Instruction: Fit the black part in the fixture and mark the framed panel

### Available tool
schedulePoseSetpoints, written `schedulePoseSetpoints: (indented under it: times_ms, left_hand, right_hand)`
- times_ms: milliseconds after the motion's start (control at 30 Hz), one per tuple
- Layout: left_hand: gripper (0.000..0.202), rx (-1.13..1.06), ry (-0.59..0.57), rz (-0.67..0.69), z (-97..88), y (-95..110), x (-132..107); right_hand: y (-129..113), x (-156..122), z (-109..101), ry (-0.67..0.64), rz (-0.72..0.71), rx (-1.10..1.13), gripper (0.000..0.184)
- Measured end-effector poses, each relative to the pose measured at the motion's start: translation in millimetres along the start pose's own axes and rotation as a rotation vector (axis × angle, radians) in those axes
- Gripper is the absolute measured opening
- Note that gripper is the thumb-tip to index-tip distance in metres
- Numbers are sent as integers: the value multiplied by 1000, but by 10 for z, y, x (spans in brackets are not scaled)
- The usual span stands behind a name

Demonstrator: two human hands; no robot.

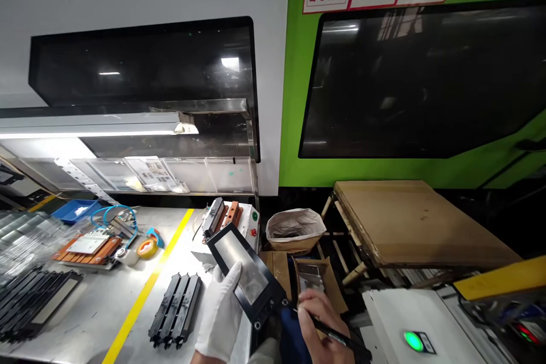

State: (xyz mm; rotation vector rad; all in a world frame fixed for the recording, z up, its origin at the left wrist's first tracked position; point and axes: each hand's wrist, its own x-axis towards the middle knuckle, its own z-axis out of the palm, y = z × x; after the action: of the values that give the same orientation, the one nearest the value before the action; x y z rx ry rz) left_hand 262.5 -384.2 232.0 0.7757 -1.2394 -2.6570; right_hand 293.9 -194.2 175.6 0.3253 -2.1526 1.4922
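Observation:
My left hand (222, 313), in a white glove, grips a black rectangular plastic frame (268, 290) with a pale, shiny panel inside it. The thumb lies over that panel, and the frame is tilted. My bare right hand (322, 327) is closed around a slim black pen-like tool (341, 338). The tool's front end is close to the frame's lower right corner; whether it touches I cannot tell. Left of my gloved hand, several black ribbed strips (176, 310) lie side by side on the metal table (128, 290).
A fixture box (251, 233) with buttons stands behind the frame. Farther left are yellow tape (147, 248), an orange fixture (87, 247), a blue tray (77, 211) and stacked black parts (36, 301). On the right are a lined bin (294, 227), a cardboard-topped rack (418, 219) and a white control box (409, 313).

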Motion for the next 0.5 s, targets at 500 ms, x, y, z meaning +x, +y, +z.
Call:
schedulePoseSetpoints:
  times_ms: [500]
  left_hand:
    - [45, 100, -20, -6, 115, 23, -118]
  right_hand:
    - [-156, 25, 128, -277, -309, -31, 16]
